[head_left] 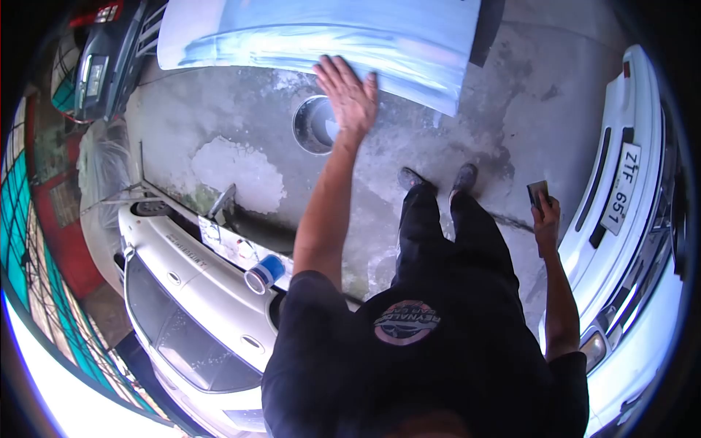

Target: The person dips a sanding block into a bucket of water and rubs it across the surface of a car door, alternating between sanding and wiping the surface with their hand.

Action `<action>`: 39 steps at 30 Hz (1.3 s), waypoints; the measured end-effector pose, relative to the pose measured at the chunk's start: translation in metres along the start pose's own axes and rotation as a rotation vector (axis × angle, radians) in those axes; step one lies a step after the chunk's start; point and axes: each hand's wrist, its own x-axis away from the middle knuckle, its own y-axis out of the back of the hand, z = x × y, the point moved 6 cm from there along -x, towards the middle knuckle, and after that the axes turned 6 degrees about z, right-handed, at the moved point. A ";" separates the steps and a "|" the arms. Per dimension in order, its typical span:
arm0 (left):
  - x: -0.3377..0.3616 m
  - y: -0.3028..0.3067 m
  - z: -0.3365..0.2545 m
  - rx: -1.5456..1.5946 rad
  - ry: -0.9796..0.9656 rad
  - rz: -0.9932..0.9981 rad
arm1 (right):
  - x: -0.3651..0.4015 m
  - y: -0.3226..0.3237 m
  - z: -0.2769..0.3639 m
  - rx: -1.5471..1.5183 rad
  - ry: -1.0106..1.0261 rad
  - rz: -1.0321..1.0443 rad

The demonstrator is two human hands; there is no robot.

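My left hand reaches forward, palm down and fingers spread, over the lower edge of a large panel smeared white and light blue. The fingertips lie on or just above its surface; actual contact is hard to judge. At the right, my right hand is closed around a small, flat, dark block, held low beside my leg and apart from the panel. A round bucket sits on the floor below the panel, partly hidden by my left hand and wrist.
A silver car stands at the left, with a blue-and-white can on it. A white bumper with a plate borders the right side. Another dark vehicle is at the upper left. My shoes are on the stained concrete floor.
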 end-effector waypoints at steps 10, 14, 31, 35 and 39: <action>0.118 -0.059 -0.183 -0.081 -0.202 0.147 | 0.005 0.008 -0.064 0.042 -0.006 -0.017; 0.134 -0.067 -0.203 0.036 -0.286 0.211 | 0.000 0.019 -0.061 0.008 -0.014 -0.030; 0.029 -0.005 -0.015 0.024 0.063 -0.100 | 0.094 -0.004 -0.182 0.071 -0.226 -0.029; 0.072 -0.039 -0.124 -0.128 -0.120 0.014 | 0.074 -0.011 -0.184 0.075 -0.339 0.077; 0.103 -0.044 -0.209 -0.157 -0.226 0.072 | 0.026 0.008 -0.147 0.008 -0.271 -0.017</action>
